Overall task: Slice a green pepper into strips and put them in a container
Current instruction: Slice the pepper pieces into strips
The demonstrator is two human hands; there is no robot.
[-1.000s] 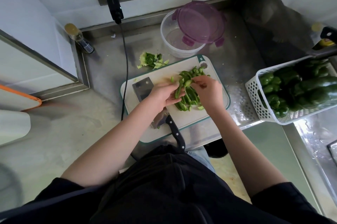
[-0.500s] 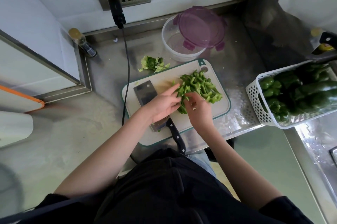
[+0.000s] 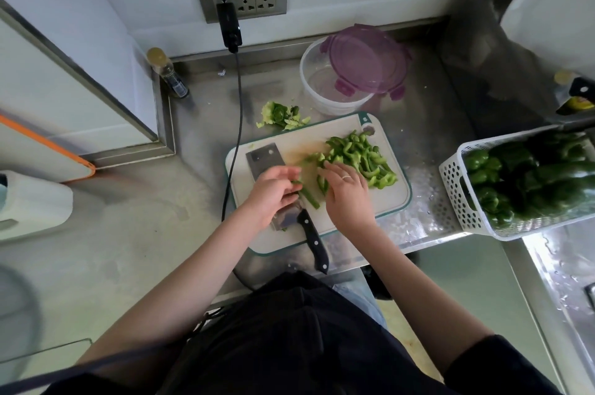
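Landmark: white cutting board (image 3: pixel 380 201) with a green rim, lying on a steel counter (image 3: pixel 418 143).
Cleaver: a cleaver (image 3: pixel 267 163) lies flat on the board's left part, blade toward the wall; its black handle (image 3: pixel 315 241) sticks out over the board's near edge. The left hand covers the blade's near portion.
Container: a clear round container (image 3: pixel 325 88) stands just beyond the board's far edge, well apart from the strips. A purple lid (image 3: pixel 363 59) lies tilted over its right side and covers part of the opening; the left part of the opening is uncovered.
Scraps: pale green pepper trimmings (image 3: pixel 281 116) lie on the counter off the board's far-left corner.
Cord: a black cord (image 3: pixel 236 124) runs from a plug (image 3: pixel 229 26) in the wall socket down past the board's left edge.
Basket: a white perforated basket (image 3: pixel 457 188) holding whole green peppers (image 3: pixel 528 175) stands to the right of the board, apart from it.
Bottle: a small bottle (image 3: pixel 167 72) stands well to the board's far left, by the wall corner.
Pepper strips: a loose heap of bright green pepper strips (image 3: pixel 360 153), curved and uneven in length, fills the board's right-centre; a few lie separately toward the middle.
Left hand: the left hand (image 3: pixel 273 192) is over the board's left-centre, fingers curled, pinching one darker strip (image 3: pixel 307 196) that juts toward the near edge.
Right hand: the right hand (image 3: pixel 346 188) rests at the heap's near-left edge, a ring on one finger, fingertips curled down onto several strips; whether it actually grips them cannot be told.
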